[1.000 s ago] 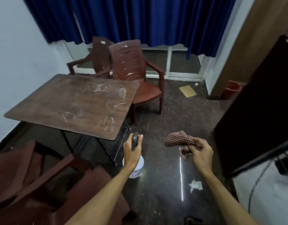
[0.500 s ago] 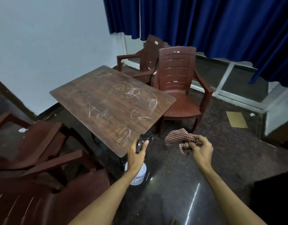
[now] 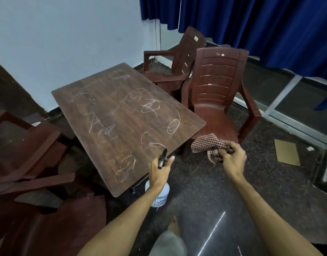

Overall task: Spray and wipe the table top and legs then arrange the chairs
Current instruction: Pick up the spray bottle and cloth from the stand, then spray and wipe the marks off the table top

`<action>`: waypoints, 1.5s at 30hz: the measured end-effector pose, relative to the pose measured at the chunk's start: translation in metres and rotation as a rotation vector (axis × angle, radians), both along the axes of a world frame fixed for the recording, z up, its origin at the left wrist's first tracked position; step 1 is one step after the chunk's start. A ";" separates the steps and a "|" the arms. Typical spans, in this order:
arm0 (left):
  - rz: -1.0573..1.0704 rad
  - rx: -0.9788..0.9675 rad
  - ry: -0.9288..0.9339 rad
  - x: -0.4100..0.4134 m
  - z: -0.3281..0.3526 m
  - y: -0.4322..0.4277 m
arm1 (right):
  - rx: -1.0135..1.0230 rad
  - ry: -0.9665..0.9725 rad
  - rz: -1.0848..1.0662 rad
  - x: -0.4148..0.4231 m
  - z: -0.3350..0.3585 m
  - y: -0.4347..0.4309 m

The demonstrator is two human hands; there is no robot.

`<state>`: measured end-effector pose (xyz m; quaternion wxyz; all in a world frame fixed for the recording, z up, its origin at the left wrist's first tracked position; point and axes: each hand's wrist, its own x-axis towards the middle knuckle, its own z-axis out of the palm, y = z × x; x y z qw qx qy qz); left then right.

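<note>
The left hand (image 3: 160, 170) is gripping the spray bottle (image 3: 160, 195) beside the near corner of the chalk-marked table top (image 3: 125, 122), stretching ahead-left, while the right hand (image 3: 233, 157) is clutching the checked cloth (image 3: 207, 145)

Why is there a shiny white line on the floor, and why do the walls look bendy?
Head view: the line is glare, a light reflecting off the polished dark floor. The same view is wide-angle, so the window frame and the wall edges lean and curve toward the borders. The near chair, bottom left, looks dim and soft.
</note>
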<state>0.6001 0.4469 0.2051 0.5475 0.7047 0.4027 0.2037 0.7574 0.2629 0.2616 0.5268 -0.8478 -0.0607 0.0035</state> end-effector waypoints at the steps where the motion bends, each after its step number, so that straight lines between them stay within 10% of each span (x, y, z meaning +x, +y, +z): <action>1: 0.002 -0.005 -0.001 0.011 -0.002 0.004 | -0.001 0.014 0.001 0.013 -0.003 0.005; 21: 0.156 -0.003 0.093 0.070 0.005 0.056 | -0.295 0.062 0.301 0.161 -0.097 0.155; 36: 0.092 0.053 0.062 0.062 0.010 0.148 | -0.766 -0.548 1.098 0.066 -0.177 0.239; 42: -0.021 0.009 0.011 0.047 0.010 0.197 | -0.776 -0.264 0.486 0.106 -0.149 0.252; 45: -0.038 0.024 0.018 0.031 0.013 0.214 | -0.735 -0.464 0.712 0.021 -0.146 0.272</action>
